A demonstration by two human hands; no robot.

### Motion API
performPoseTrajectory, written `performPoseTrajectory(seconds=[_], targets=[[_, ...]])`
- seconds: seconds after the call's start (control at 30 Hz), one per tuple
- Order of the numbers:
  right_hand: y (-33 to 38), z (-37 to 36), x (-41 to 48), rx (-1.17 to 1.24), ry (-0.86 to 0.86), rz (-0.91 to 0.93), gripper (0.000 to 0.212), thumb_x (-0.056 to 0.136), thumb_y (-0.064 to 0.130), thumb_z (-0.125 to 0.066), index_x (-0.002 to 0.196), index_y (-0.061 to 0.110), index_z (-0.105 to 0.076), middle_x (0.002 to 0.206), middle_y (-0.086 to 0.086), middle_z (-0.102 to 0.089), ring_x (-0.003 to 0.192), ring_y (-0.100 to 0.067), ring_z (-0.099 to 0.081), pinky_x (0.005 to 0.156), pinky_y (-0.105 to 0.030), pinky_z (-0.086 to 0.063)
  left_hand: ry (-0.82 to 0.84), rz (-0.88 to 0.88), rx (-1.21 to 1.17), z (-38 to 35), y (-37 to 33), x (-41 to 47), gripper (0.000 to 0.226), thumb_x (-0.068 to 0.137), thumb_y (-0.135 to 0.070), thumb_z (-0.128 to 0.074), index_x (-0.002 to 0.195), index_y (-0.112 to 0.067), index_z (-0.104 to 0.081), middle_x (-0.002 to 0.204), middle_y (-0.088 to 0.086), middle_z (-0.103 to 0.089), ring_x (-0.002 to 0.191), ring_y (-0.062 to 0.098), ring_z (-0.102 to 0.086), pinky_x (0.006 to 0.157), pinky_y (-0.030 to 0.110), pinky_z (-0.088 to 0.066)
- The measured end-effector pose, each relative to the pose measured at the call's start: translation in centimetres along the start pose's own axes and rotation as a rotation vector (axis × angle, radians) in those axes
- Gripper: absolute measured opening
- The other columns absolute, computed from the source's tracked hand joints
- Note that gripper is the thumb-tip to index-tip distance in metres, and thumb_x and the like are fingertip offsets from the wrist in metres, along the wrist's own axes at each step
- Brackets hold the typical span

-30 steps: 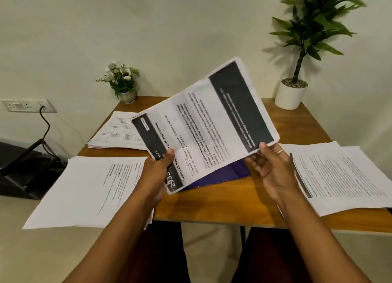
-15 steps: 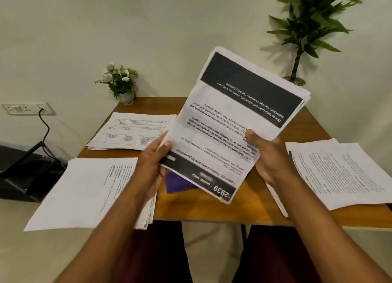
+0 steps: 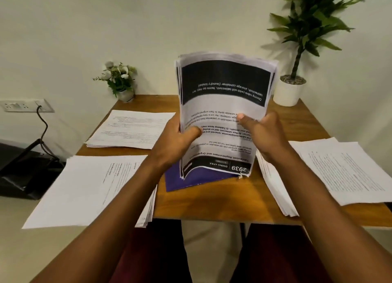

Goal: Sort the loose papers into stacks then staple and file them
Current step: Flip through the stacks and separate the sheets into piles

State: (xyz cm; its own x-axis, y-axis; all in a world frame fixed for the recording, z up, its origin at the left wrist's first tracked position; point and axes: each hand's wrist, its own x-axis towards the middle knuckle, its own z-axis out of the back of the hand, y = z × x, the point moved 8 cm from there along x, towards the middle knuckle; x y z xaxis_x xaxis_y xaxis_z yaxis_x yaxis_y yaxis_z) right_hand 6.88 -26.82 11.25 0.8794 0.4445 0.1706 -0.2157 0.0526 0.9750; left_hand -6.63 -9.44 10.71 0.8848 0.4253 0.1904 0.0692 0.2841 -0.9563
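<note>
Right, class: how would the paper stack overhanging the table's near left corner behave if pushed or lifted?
Probably floppy: the paper stack is loose sheets, so lifted corners would likely droop. A push could tip it off, since much hangs past the table. Sheets may fan apart; its right edge looks uneven.

Only one cam here, worn on the person's head, looking forward and down across the wooden bench toward the pale wall behind it, close enough that the held-up paper stack fills mid-frame.
</note>
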Motion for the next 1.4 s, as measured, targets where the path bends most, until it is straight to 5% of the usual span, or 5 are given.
performPoseTrajectory(seconds=[0.23,0.43,0.57,0.73,1.4], targets=[[-2.1,0.0,-1.7,-0.030,-0.021,-0.036,0.005,0.095,0.030,-0.069,0.092,0.029,-0.065,0.086,0.011,-0.075,0.080,-0.010,-0.073,0.072,-0.030,-0.057,-0.188,0.032,-0.052,0.1,2.0,-1.4,0.021,0.100,-0.039,-0.059,0.112,-0.022,-0.066,0.091,-0.004,-0.078,0.081,0.013,-0.077,0.061,0.023,-0.059],[-3.9,-0.6,-3.2,-0.057,0.002,-0.076,0.008,0.096,0.028,-0.068,0.093,0.030,-0.061,0.082,0.022,-0.063,0.061,0.009,-0.064,0.046,-0.006,-0.044,-0.215,0.103,-0.212,-0.3,4.0,-2.9,0.006,0.098,-0.033,-0.064,0.101,-0.031,-0.060,0.081,-0.019,-0.076,0.075,0.008,-0.076,0.056,0.023,-0.058],[-5.5,-1.4,-3.6,-0.040,0.012,-0.089,0.007,0.097,0.030,-0.066,0.095,0.032,-0.059,0.086,0.020,-0.065,0.073,-0.001,-0.067,0.054,-0.013,-0.049,-0.284,0.132,-0.252,-0.1,5.1,-3.5,0.010,0.096,-0.034,-0.067,0.102,-0.028,-0.061,0.087,-0.006,-0.079,0.075,0.011,-0.077,0.057,0.025,-0.059],[-11.0,-2.4,-4.9,0.005,-0.052,-0.179,0.028,0.096,0.040,-0.065,0.119,0.026,-0.056,0.110,0.006,-0.069,0.097,-0.015,-0.070,0.070,-0.025,-0.061,-0.344,0.179,-0.146,-0.5,9.1,-4.9,0.014,0.093,-0.041,-0.066,0.103,-0.032,-0.061,0.087,-0.014,-0.075,0.077,0.007,-0.076,0.058,0.021,-0.059],[-13.0,-3.1,-5.9,0.016,-0.054,-0.169,0.028,0.097,0.039,-0.062,0.119,0.030,-0.049,0.106,0.014,-0.062,0.090,-0.011,-0.067,0.054,-0.014,-0.053,-0.320,0.200,-0.182,-1.7,12.3,-4.9,0.007,0.098,-0.033,-0.063,0.103,-0.033,-0.058,0.097,-0.011,-0.072,0.084,-0.002,-0.073,0.061,0.017,-0.056]])
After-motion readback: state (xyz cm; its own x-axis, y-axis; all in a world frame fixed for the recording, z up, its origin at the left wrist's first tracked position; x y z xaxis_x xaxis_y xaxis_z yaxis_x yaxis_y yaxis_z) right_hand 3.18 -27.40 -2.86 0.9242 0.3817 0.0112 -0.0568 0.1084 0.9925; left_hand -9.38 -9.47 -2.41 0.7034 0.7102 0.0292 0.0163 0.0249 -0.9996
